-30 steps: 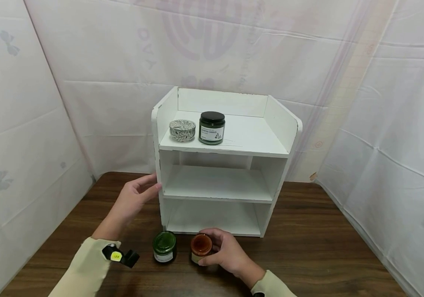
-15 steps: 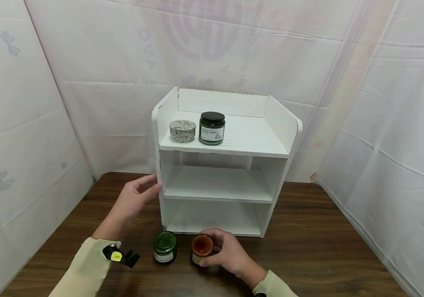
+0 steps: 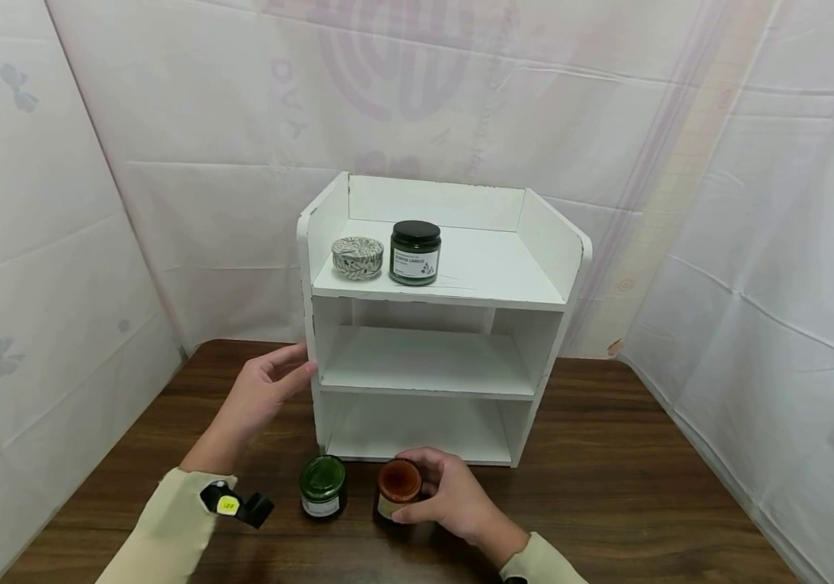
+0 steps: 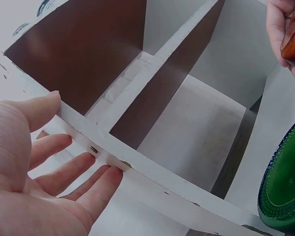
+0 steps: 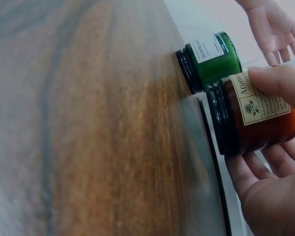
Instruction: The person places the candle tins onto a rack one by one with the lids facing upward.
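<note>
Below the fingers (image 3: 288,354), a brown wood-grain desk (image 3: 607,462) is spread. A white wooden three-tier shelf (image 3: 432,361) is touched by the left hand (image 3: 256,391), its fingers apart. On the shelf's top, above those fingers, a black-lidded green glass jar (image 3: 414,253) is carried. An upended amber glass jar (image 3: 398,484) is clamped between the fingers of the right hand (image 3: 453,501). Left of them, an upended green glass jar (image 3: 323,485) is placed.

Shelf unit (image 3: 427,391) close ahead of your right hand (image 3: 449,499) and amber jar (image 3: 398,483); green jar (image 3: 323,487) blocks left. You've room rightward over the table (image 3: 621,454) and into both lower bays (image 3: 420,426). Left hand (image 3: 256,389) blocks the unit's left side. Up top, room right of the tin (image 3: 357,259) and black-lidded jar (image 3: 414,255).
</note>
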A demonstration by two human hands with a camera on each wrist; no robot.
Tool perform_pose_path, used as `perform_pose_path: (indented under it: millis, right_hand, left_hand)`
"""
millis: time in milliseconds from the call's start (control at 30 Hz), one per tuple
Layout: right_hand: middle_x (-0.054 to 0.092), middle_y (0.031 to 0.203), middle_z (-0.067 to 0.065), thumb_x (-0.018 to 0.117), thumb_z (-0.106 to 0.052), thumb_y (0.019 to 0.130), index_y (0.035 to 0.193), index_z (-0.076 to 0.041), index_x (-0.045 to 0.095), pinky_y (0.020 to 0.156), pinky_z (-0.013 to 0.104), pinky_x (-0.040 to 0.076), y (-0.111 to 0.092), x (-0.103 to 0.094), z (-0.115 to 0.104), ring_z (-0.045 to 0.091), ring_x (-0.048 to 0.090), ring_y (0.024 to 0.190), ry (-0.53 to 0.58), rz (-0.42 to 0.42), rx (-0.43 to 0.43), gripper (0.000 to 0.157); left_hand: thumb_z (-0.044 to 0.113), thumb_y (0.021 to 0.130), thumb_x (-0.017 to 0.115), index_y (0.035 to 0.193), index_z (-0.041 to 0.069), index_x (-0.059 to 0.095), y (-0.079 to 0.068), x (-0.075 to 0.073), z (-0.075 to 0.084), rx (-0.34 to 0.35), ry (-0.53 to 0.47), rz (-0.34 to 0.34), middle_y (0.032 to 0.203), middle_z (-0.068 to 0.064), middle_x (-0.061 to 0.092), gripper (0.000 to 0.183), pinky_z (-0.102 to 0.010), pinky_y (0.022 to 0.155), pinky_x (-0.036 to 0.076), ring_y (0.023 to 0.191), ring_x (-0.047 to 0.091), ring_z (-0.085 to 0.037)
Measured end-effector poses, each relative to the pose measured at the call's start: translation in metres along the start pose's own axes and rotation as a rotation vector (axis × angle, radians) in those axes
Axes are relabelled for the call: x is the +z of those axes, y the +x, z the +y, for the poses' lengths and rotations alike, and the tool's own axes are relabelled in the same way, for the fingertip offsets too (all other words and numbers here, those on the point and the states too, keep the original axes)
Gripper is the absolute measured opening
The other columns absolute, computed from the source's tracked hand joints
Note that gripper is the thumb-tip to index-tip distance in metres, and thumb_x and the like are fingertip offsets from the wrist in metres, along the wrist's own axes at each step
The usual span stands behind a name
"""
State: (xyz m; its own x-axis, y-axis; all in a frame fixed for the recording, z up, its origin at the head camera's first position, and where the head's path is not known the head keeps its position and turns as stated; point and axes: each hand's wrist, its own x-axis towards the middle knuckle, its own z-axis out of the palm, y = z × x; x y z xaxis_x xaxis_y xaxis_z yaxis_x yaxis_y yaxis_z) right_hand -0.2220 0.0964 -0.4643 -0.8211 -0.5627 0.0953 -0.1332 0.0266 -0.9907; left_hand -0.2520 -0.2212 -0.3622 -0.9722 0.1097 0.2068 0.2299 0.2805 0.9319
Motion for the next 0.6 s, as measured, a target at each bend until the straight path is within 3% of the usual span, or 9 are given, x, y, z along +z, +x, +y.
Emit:
perform_pose_path:
  millis: [200, 433, 600]
  right_hand:
    - [0.067, 0.130, 0.014, 0.089, -0.002, 0.075, 0.136, 0.000, 0.059, 0.091, 0.023, 0.057, -0.0004, -0.0025, 0.0000, 0.018, 0.069, 0.109, 0.012, 0.006, 0.006, 0.068]
    - [0.066, 0.133, 0.016, 0.090, -0.002, 0.075, 0.135, 0.001, 0.059, 0.095, 0.023, 0.056, -0.0001, -0.0057, -0.0026, 0.018, 0.068, 0.113, 0.026, 0.007, -0.003, 0.068]
    - [0.065, 0.133, 0.018, 0.089, 0.000, 0.075, 0.136, 0.004, 0.057, 0.095, 0.024, 0.056, -0.0016, -0.0067, -0.0053, 0.017, 0.068, 0.114, 0.032, 0.018, -0.012, 0.069]
  left_hand:
    - [0.041, 0.102, 0.063, 0.153, 0.011, 0.049, -0.0011, -0.0004, 0.0006, 0.003, 0.001, -0.001, 0.153, -0.014, 0.053, 0.061, -0.040, 0.105, 0.054, 0.124, 0.060, -0.012]
    - [0.041, 0.102, 0.063, 0.152, 0.011, 0.050, -0.0007, -0.0010, 0.0008, 0.005, 0.007, 0.004, 0.151, -0.014, 0.055, 0.060, -0.026, 0.098, 0.054, 0.121, 0.060, -0.007]
    - [0.040, 0.102, 0.064, 0.152, 0.010, 0.050, 0.0004, -0.0007, 0.0003, 0.011, -0.004, -0.003, 0.151, -0.014, 0.054, 0.060, -0.037, 0.104, 0.054, 0.122, 0.061, -0.009]
